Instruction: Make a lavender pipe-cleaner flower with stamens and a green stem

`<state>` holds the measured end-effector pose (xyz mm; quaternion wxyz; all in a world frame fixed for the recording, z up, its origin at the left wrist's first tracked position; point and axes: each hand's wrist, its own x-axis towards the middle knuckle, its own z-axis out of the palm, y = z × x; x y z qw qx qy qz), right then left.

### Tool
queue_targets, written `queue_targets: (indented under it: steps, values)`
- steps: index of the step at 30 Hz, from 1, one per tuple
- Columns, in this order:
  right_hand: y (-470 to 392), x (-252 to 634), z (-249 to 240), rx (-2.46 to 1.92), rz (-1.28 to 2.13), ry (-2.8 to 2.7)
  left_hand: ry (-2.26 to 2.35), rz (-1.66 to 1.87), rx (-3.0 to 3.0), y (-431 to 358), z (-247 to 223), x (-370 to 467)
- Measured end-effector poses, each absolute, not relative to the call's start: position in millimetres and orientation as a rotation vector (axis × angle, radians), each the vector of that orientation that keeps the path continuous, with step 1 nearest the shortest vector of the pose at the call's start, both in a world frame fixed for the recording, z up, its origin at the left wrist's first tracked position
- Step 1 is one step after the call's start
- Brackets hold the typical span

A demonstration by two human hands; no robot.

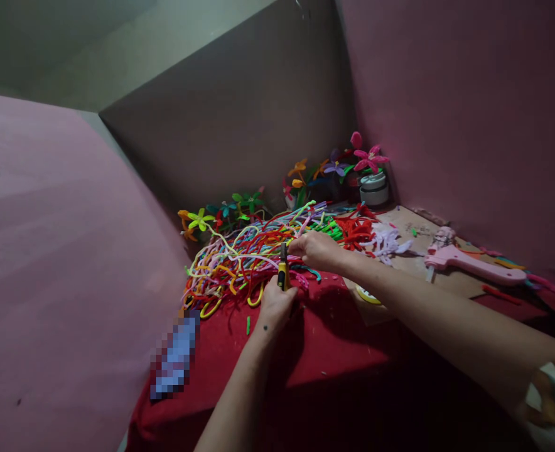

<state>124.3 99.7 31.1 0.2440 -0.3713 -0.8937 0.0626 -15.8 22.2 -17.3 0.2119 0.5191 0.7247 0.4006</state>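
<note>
Pink glue gun point(478, 265) beside the fuzzy-stem pile point(244, 257)

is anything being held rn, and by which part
The left hand holds a black-and-yellow tool by its lower end; whether the right hand pinches anything cannot be told.

A compact hand tool with yellow-and-black handles and a dark metal head point(282, 275) points away, its head over the near side of a tangled heap of multicoloured fuzzy stems point(247, 254), some ends curled into loops.
</note>
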Motion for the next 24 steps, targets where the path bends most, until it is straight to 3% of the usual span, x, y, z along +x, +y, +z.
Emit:
queue_targets:
  steps: [24]
  values:
    - [91, 111, 33, -1.159, -0.049, -2.448, 1.927, 1.218, 1.291, 32, -27, -12]
